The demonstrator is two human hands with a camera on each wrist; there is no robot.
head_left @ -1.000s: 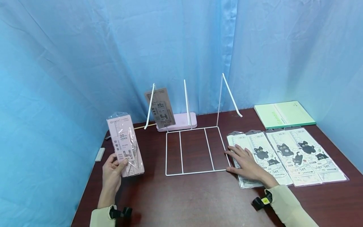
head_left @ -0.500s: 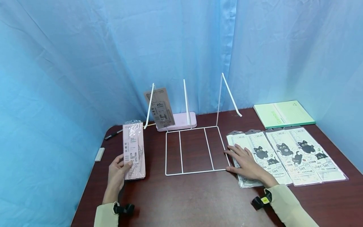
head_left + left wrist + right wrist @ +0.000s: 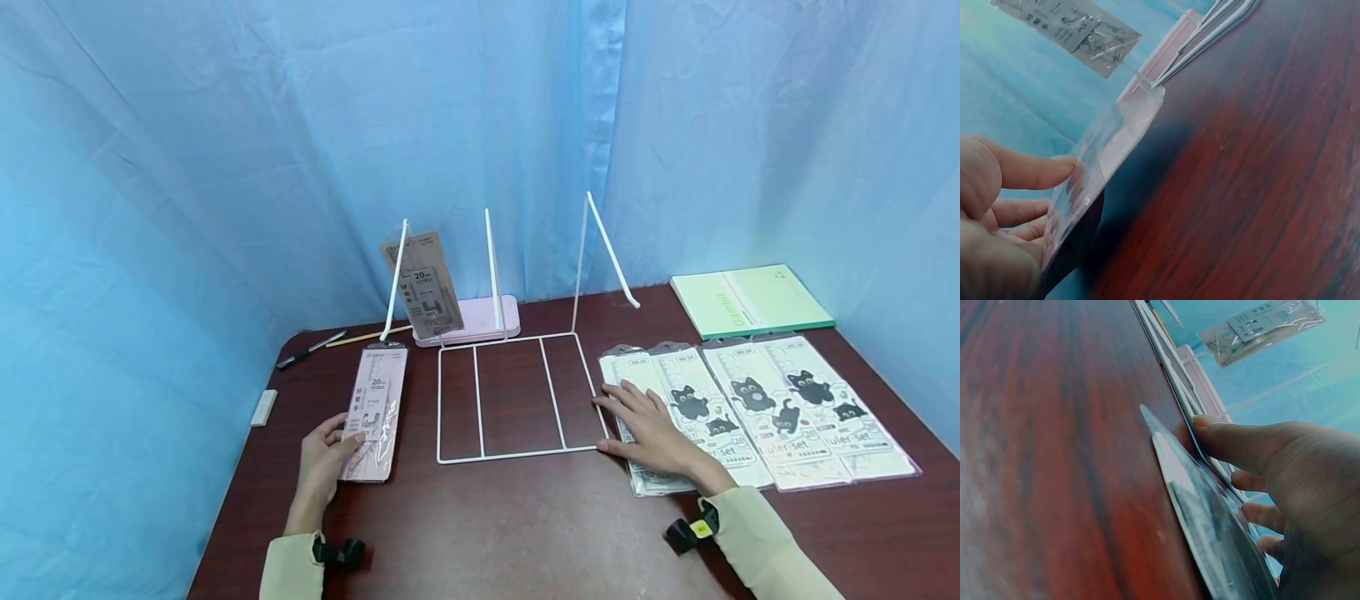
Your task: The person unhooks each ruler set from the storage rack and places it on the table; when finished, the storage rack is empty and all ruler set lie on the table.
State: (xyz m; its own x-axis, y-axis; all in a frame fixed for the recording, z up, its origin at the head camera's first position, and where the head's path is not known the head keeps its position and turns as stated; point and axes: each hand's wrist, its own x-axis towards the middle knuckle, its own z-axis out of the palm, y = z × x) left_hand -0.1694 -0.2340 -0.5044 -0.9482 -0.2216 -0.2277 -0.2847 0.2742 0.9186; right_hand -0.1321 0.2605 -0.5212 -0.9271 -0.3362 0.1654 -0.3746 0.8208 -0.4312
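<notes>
My left hand (image 3: 326,458) pinches a pink ruler set pack (image 3: 377,400) by its lower left edge, thumb on the front. The pack's top hole end meets the front tip of the left prong of a white wire display rack (image 3: 480,400). Another ruler set pack (image 3: 427,287) hangs farther back on that prong. My right hand (image 3: 645,429) lies with fingers spread over the rack's right base wire and the nearest cat-print ruler set packs (image 3: 686,404). In the left wrist view, the thumb presses the clear wrapper of the pink pack (image 3: 1094,169).
Behind the rack lies a pink flat case (image 3: 480,317). A green notebook (image 3: 750,302) is at the back right. On the left are a black pen (image 3: 309,350), a pencil (image 3: 367,335) and a white eraser (image 3: 264,408). Blue curtains (image 3: 480,108) surround the table.
My left hand has moved right with the pink pack, bringing its top from left of the rack to the left prong's tip. The right hand has stayed in place.
</notes>
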